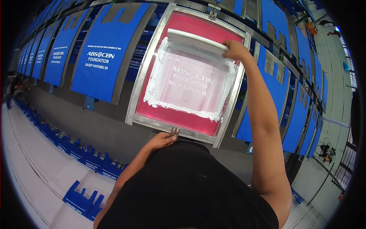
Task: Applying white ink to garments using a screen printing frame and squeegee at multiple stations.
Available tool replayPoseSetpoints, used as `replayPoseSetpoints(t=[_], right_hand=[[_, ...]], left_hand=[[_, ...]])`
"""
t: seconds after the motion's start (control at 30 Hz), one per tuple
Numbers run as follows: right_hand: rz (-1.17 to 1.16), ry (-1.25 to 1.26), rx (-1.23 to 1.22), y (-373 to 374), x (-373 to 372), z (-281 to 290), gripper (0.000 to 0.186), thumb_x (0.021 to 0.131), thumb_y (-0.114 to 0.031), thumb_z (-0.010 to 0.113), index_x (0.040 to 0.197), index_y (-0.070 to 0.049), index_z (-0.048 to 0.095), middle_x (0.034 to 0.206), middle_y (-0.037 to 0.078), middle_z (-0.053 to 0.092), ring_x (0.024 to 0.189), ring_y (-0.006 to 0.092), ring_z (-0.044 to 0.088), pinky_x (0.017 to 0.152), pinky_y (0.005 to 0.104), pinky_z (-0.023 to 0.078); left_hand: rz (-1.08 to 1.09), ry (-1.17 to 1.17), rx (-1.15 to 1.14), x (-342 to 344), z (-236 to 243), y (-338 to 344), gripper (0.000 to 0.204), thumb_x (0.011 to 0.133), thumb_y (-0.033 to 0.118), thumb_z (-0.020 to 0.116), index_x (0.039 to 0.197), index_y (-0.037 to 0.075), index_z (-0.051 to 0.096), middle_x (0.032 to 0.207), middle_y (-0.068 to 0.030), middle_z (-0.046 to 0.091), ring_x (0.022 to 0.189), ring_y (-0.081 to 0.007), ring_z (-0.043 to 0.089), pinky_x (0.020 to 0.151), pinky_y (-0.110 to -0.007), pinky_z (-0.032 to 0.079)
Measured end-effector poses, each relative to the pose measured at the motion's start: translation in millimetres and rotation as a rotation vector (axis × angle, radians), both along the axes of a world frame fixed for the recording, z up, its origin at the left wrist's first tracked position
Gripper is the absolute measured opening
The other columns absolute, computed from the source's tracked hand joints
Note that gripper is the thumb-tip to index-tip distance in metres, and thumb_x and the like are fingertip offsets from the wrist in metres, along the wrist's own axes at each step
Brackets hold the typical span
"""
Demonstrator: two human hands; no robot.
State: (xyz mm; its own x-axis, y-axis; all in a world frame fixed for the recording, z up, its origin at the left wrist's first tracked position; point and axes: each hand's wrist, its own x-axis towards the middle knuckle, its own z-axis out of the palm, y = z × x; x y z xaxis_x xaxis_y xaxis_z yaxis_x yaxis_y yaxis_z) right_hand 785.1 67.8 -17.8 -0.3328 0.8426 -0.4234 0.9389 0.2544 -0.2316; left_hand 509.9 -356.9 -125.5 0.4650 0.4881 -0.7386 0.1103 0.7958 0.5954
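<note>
A silk-screen frame with pale metal sides and red mesh lies in front of me. White ink is smeared in a rough border around its pale printing window, where white lettering shows. My right hand is closed on the right end of a long metal squeegee, which lies across the far part of the window. At the frame's near edge, my left hand is closed, its fingers against a small forked metal bracket. Part of the left hand's grip is hidden.
Rows of flat boards carrying blue plastic bags run to the left, with more blue bags on the right. Below left, a line of blue bags borders a white surface, where a single blue bag lies. Cables sit on the floor at right.
</note>
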Motion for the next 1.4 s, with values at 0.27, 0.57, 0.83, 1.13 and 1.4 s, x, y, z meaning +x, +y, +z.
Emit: replayPoseSetpoints(t=[0.27,0.57,0.83,1.13,1.4], right_hand=[[0.039,0.03,0.22,-29.7,-24.8,6.8,0.052,0.066,-0.012,0.058,0.117,-0.013,0.066,0.107,0.017,0.067,0.103,0.034,0.063,0.09,0.0412,0.05],[0.009,0.096,0.246,-285.6,-61.8,39.0,0.041,0.066,-0.003,0.06,0.105,-0.011,0.066,0.093,0.01,0.066,0.091,0.0299,0.062,0.079,0.043,0.048],[-0.01,0.172,0.308,-326.3,-48.2,31.0,0.044,0.066,-0.007,0.065,0.109,-0.007,0.062,0.093,0.011,0.067,0.092,0.0285,0.06,0.083,0.0405,0.042],[-0.424,0.687,0.028,-281.9,60.4,-33.1,0.032,0.068,-0.016,0.084,0.094,-0.002,0.07,0.082,0.007,0.07,0.074,0.0134,0.066,0.068,0.0299,0.052],[-0.626,1.054,-0.168,-252.0,34.3,-63.0,0.036,0.068,-0.023,0.084,0.092,0.001,0.07,0.079,0.006,0.067,0.073,0.0117,0.06,0.067,0.0289,0.048]], left_hand=[[-0.086,-0.024,0.203,3.4,56.0,11.8,0.038,0.097,0.036,0.056,0.08,0.003,0.065,0.063,0.002,0.056,0.056,-0.0058,0.05,0.053,-0.023,0.042],[-0.039,-0.026,0.124,3.9,58.3,12.5,0.038,0.097,0.036,0.056,0.079,0.003,0.064,0.06,0.0029,0.054,0.053,-0.0055,0.048,0.05,-0.021,0.04],[-0.23,0.45,0.349,14.1,32.1,8.2,0.053,0.092,0.052,0.054,0.077,0.003,0.069,0.062,-0.0091,0.061,0.059,-0.0189,0.059,0.061,-0.036,0.047],[-0.42,0.901,0.631,7.5,86.2,30.2,0.038,0.091,0.039,0.06,0.088,0.002,0.069,0.074,-0.0159,0.066,0.068,-0.0288,0.065,0.064,-0.039,0.049],[0.274,1.146,0.809,-150.5,6.5,117.3,0.057,0.097,0.04,0.053,0.136,-0.002,0.047,0.121,-0.0207,0.061,0.108,-0.0287,0.059,0.093,-0.034,0.045]])
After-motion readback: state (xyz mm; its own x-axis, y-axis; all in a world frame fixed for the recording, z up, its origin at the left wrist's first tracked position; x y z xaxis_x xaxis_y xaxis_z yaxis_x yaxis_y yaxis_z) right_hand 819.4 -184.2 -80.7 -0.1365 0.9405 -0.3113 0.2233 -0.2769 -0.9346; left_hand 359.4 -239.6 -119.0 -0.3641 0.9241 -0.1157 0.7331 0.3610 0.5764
